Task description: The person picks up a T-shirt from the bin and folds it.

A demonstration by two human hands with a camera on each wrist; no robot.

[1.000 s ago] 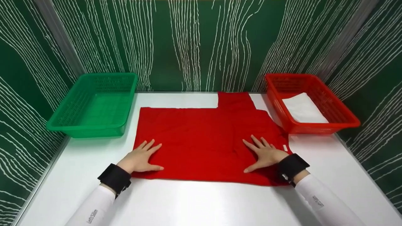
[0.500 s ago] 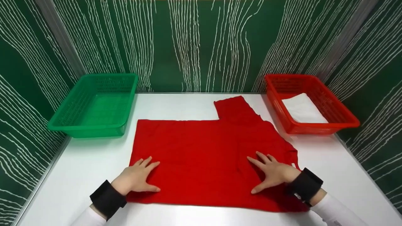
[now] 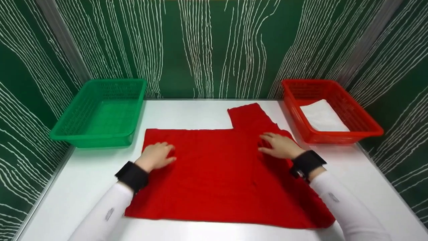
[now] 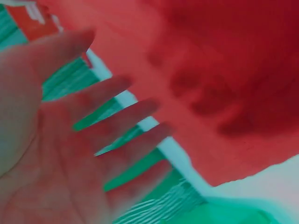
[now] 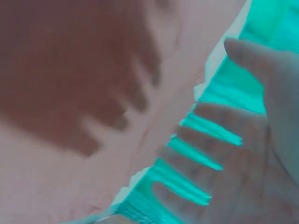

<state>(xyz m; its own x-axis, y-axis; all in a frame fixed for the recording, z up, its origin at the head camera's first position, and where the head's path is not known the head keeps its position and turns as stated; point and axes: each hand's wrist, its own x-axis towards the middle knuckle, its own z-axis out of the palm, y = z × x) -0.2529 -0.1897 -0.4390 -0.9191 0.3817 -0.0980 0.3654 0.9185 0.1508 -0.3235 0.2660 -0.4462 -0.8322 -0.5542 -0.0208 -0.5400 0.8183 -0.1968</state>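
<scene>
A red T-shirt lies spread sideways across the white table, one sleeve pointing to the back; no second sleeve shows. Above its left part hovers my left hand, fingers slightly bent and holding nothing. My right hand is over the shirt's right part, near the sleeve, also holding nothing. In the left wrist view the fingers are spread apart, and their shadow falls on the cloth. The right wrist view likewise has the fingers extended, with a hand shadow on the shirt below.
At the back left stands a green plastic basket. A red basket at the back right contains a folded white cloth. Green walls with white wavy lines enclose the table at the back and sides.
Both hands first drew the T-shirt toward the front edge with spread fingers pressed on it. Since then they have lifted off and moved back toward the far side, while the shirt stays nearly still.
</scene>
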